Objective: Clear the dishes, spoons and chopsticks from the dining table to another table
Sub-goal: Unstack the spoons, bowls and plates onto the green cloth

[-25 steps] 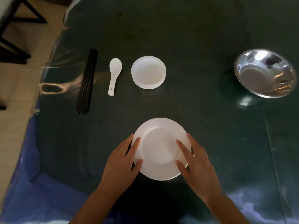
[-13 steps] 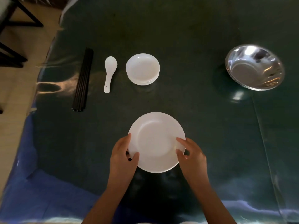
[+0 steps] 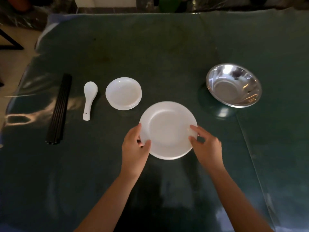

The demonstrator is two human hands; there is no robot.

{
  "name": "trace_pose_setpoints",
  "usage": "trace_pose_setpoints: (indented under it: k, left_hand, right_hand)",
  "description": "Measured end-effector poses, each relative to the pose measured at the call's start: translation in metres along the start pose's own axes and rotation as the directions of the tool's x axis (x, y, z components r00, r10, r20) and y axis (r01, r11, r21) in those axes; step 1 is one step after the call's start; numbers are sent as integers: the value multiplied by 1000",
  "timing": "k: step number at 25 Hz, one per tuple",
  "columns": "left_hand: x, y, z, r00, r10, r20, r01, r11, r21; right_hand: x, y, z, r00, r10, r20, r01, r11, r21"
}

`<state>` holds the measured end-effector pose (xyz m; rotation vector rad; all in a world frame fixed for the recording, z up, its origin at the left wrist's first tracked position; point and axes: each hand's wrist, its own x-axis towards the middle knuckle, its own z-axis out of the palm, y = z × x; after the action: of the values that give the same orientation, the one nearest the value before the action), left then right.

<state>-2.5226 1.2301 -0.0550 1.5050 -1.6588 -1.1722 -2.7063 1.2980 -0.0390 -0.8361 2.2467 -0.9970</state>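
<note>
A white plate is held at the middle of the dark green table. My left hand grips its left rim and my right hand grips its right rim, thumbs on top. Behind it to the left rests a stack of small white dishes. A white ceramic spoon lies left of that stack. A bundle of black chopsticks lies further left, pointing away from me. A steel bowl stands at the right.
The table's left edge drops to a light floor. A black furniture leg stands at the far left. Dark clutter and a green object line the far edge.
Both hands closed on the plate's rim and the plate has come forward, nearer the small dishes. My view has tilted up, showing the table's far edge.
</note>
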Motion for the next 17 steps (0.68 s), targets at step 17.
trace_pose_setpoints:
  k: [17]
  left_hand:
    - [90, 9, 42, 986, 169, 14, -168, 965, 199]
  right_hand:
    - [106, 10, 9, 988, -150, 33, 150, 989, -5]
